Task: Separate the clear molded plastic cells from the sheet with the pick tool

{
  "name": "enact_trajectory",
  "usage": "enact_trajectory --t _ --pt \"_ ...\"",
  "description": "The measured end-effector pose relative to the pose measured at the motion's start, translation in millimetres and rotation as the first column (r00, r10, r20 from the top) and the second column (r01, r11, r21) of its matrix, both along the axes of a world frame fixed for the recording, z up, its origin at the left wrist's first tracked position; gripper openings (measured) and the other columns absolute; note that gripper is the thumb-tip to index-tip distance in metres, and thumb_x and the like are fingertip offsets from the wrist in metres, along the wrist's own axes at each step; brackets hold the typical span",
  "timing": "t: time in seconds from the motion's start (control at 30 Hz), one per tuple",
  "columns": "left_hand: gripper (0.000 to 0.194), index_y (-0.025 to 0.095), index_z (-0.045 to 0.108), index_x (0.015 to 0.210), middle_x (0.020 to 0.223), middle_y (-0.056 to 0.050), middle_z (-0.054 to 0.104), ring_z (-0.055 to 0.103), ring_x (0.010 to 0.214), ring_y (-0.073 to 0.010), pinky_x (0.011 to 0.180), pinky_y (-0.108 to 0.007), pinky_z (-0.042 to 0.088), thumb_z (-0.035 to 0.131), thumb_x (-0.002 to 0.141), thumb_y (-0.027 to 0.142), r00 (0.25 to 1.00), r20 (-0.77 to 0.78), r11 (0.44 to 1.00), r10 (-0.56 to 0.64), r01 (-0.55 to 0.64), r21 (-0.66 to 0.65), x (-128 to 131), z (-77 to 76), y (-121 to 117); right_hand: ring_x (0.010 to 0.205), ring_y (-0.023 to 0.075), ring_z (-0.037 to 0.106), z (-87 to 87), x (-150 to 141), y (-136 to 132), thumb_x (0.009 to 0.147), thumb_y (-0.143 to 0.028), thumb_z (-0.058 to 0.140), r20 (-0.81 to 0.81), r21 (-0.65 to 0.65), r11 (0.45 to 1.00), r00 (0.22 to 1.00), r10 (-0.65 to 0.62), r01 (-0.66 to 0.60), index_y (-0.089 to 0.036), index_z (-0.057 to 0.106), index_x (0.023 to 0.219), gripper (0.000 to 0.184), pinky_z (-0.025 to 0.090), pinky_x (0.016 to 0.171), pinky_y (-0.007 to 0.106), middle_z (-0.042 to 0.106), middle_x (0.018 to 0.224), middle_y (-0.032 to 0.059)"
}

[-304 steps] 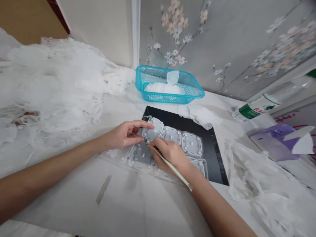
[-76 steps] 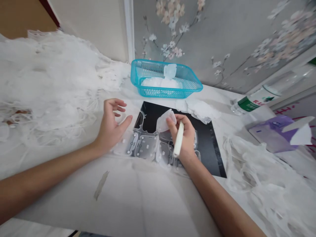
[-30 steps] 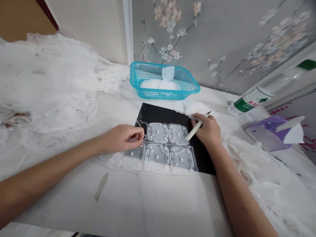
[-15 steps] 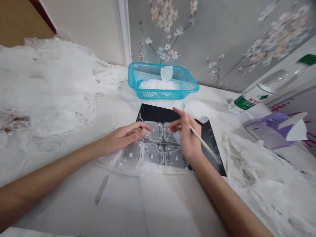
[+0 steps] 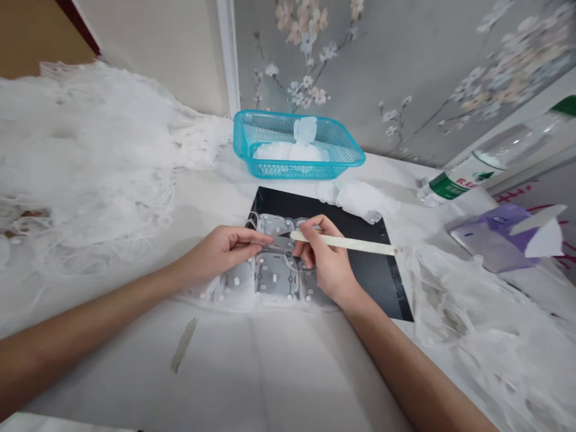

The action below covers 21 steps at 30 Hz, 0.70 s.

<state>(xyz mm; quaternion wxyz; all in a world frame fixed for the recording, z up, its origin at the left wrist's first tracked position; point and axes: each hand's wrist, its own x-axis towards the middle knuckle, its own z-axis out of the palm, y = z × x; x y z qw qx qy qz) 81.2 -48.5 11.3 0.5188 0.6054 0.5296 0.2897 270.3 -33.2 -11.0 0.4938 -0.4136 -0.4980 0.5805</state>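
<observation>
A translucent, panelled plastic sheet [image 5: 270, 287] is lying on a black rectangular board [image 5: 373, 276], probably handling as light, flexible and slippery (its rim is likely offering the surest hold). The right hand's [image 5: 332, 261] grip is holding a slim cream-coloured tool [image 5: 360, 242] with a dark pointed tip; whether the left hand [image 5: 227, 247], at the sheet, is pinching, I cannot tell. Beyond, a turquoise perforated plastic basket [image 5: 353, 158] is containing whitish translucent pieces [image 5: 288, 152].

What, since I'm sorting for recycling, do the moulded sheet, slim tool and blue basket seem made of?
Moulded sheet: translucent, likely plastic or silicone; the black board shows through. Slim tool: smooth pale handle, perhaps plastic; dark pointed tip, possibly metal. Blue basket: glossy, likely plastic, judging by its see-through, perforated walls.
</observation>
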Motion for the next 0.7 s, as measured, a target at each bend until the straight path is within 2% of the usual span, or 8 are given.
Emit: enact_trajectory --t 0.1,0.2,0.3,0.4,0.7 --pt "0.032 0.018 0.069 0.102 0.096 -0.006 0.072 0.066 0.077 -0.0176 0.071 -0.029 0.053 0.065 0.072 0.031 0.998 0.053 0.998 -0.035 0.038 -0.048 -3 -1.4 4 0.033 0.0060 0.046 1.9 2 0 0.074 -0.042 0.066 -0.007 -0.008 0.998 0.998 0.070 -0.070 -0.021 0.048 0.077 0.027 0.035 0.035 0.017 0.060 0.054 -0.0071" --pt "0.031 0.019 0.070 0.101 0.088 -0.004 0.073 0.066 0.070 -0.0153 0.069 -0.027 0.053 0.067 0.071 0.027 0.993 0.104 0.992 -0.063 0.073 -0.104 -7 -1.0 8 0.043 0.0103 0.058 5.2 5 2 0.066 -0.038 0.073 -0.004 -0.025 0.989 0.989 0.146 -0.146 -0.020 0.055 0.075 0.026 0.047 0.042 0.021 0.063 0.059 -0.0052" --pt "0.044 0.020 0.063 0.115 0.074 -0.002 0.073 0.067 0.069 -0.0164 0.067 -0.026 0.052 0.067 0.071 0.025 0.992 0.097 0.982 -0.080 0.095 -0.164 -9 2.9 10 0.058 0.0153 0.066 6.6 8 5 0.062 -0.034 0.076 -0.004 -0.042 0.980 0.981 0.193 -0.193 -0.020 0.061 0.071 0.023 0.055 0.054 0.029 0.068 0.068 -0.0011" --pt "0.056 0.018 0.055 0.124 0.067 -0.002 0.072 0.067 0.068 -0.0183 0.065 -0.027 0.051 0.067 0.070 0.025 0.995 0.056 0.979 -0.084 0.093 -0.179 -9 6.9 10 0.062 0.0155 0.066 5.7 11 7 0.060 -0.031 0.077 0.028 -0.005 0.977 0.976 0.214 -0.214 -0.020 0.064 0.067 0.019 0.055 0.060 0.030 0.069 0.071 0.0010" --pt "0.060 0.015 0.047 0.132 0.063 -0.001 0.070 0.065 0.067 -0.0167 0.070 -0.028 0.049 0.063 0.075 0.025 0.993 0.029 0.983 -0.113 0.116 -0.143 -7 7.9 8 0.057 0.0132 0.061 7.6 11 6 0.063 -0.031 0.076 0.112 0.031 0.976 0.971 0.211 -0.216 -0.019 0.065 0.066 0.017 0.049 0.054 0.027 0.068 0.068 0.0020"
